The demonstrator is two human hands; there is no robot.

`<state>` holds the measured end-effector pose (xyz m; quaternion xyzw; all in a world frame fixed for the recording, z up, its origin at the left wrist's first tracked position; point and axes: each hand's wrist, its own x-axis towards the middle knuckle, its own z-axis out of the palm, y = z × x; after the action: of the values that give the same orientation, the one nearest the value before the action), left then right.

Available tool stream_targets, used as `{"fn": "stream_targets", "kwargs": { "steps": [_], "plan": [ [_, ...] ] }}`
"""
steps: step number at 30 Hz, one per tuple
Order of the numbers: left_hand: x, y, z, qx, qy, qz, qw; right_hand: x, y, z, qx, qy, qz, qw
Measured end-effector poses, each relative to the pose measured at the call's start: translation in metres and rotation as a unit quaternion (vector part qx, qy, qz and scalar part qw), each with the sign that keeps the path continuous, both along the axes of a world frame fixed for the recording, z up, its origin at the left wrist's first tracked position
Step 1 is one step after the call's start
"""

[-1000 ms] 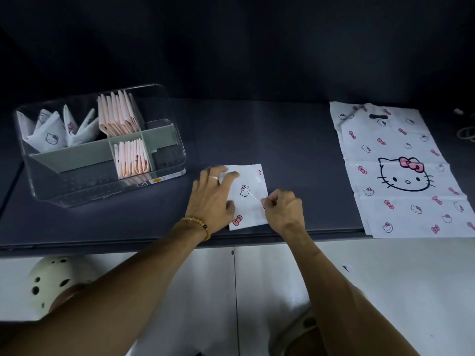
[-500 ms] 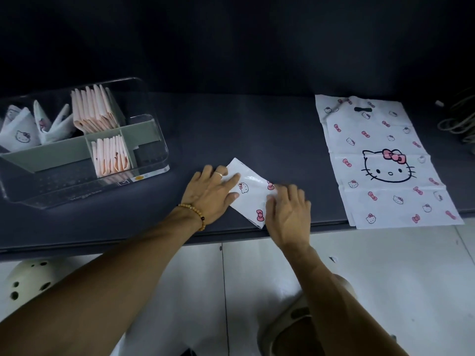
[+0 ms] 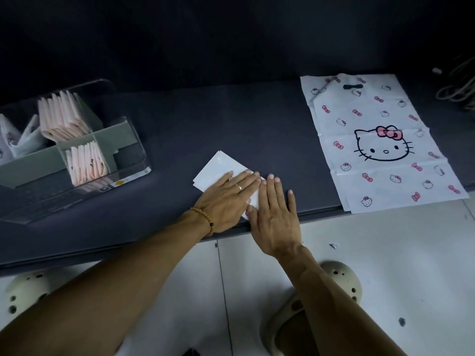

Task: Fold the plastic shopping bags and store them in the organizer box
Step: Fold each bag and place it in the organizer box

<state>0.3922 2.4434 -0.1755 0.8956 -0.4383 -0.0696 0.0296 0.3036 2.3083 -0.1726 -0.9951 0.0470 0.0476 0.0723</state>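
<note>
Right of the organizer box (image 3: pixel 77 150), the folded bag (image 3: pixel 218 168) lies on the tabletop (image 3: pixel 180 124) under both flat hands, left hand (image 3: pixel 226 199) and right hand (image 3: pixel 275 217), side by side; thin, slippery film likely springs open, so pinch its folded edges.

1. The organizer box (image 3: pixel 123 140) stands at the left of the table (image 3: pixel 205 119).
2. Folded bags (image 3: pixel 64 119) stand in its rear compartment, and more folded bags (image 3: pixel 86 163) in a front one.
3. A partly folded bag (image 3: pixel 218 167) lies near the table's front edge, at centre.
4. The left hand (image 3: pixel 226 199) and right hand (image 3: pixel 275 214) lie flat on it, side by side.
5. A flat bag (image 3: pixel 380 145) lies well apart, at the right.
</note>
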Motion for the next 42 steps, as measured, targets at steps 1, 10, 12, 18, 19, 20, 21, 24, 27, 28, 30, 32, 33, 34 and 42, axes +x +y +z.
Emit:
{"fn": "stream_targets", "kwargs": {
  "steps": [1, 10, 12, 18, 19, 20, 21, 24, 27, 28, 30, 32, 33, 34, 42],
  "plan": [
    [0.004, 0.002, -0.001, 0.003, -0.005, 0.001, 1.0, 0.0, 0.0, 0.001, 0.004, -0.001, -0.001, 1.0],
    [0.02, 0.014, -0.003, 0.012, -0.007, 0.091, 0.996, 0.001, -0.003, 0.002, 0.014, -0.001, -0.002, 1.0],
    [0.022, 0.015, -0.002, 0.013, 0.003, 0.137, 0.99, 0.0, -0.004, 0.003, 0.023, 0.0, 0.005, 1.0],
    [0.027, 0.02, -0.001, 0.014, 0.03, 0.152, 0.988, 0.001, -0.012, 0.01, 0.072, 0.0, 0.032, 0.997],
    [0.028, 0.025, 0.0, 0.018, 0.035, 0.136, 0.99, 0.001, -0.012, 0.014, 0.077, -0.016, 0.05, 0.996],
    [0.029, 0.03, 0.001, 0.025, 0.039, 0.116, 0.992, 0.001, -0.011, 0.018, 0.076, -0.024, 0.083, 0.993],
    [0.03, 0.036, 0.003, 0.034, 0.042, 0.092, 0.994, 0.002, -0.009, 0.022, 0.069, -0.019, 0.126, 0.989],
    [0.032, 0.055, 0.016, 0.07, 0.065, 0.026, 0.995, 0.002, 0.001, 0.024, 0.022, 0.062, 0.239, 0.969],
    [0.024, 0.069, 0.031, 0.044, 0.028, 0.023, 0.998, -0.001, 0.012, 0.022, -0.002, 0.081, 0.24, 0.967],
    [0.016, 0.072, 0.034, 0.023, 0.01, 0.028, 0.999, -0.002, 0.015, 0.024, -0.007, 0.077, 0.235, 0.969],
    [-0.005, 0.077, 0.035, -0.011, -0.012, 0.04, 0.999, -0.004, 0.019, 0.028, -0.013, 0.065, 0.228, 0.971],
    [-0.028, 0.084, 0.032, -0.031, 0.011, 0.062, 0.998, -0.006, 0.022, 0.033, -0.011, 0.048, 0.229, 0.972],
    [-0.037, 0.088, 0.03, -0.042, 0.032, 0.082, 0.995, -0.007, 0.023, 0.034, -0.003, 0.035, 0.23, 0.973],
    [-0.045, 0.093, 0.028, -0.049, 0.043, 0.098, 0.993, -0.007, 0.023, 0.035, 0.007, 0.026, 0.229, 0.973],
    [-0.064, 0.093, 0.032, -0.143, 0.039, 0.179, 0.973, -0.004, 0.031, 0.047, 0.142, 0.012, 0.1, 0.985]
  ]
}}
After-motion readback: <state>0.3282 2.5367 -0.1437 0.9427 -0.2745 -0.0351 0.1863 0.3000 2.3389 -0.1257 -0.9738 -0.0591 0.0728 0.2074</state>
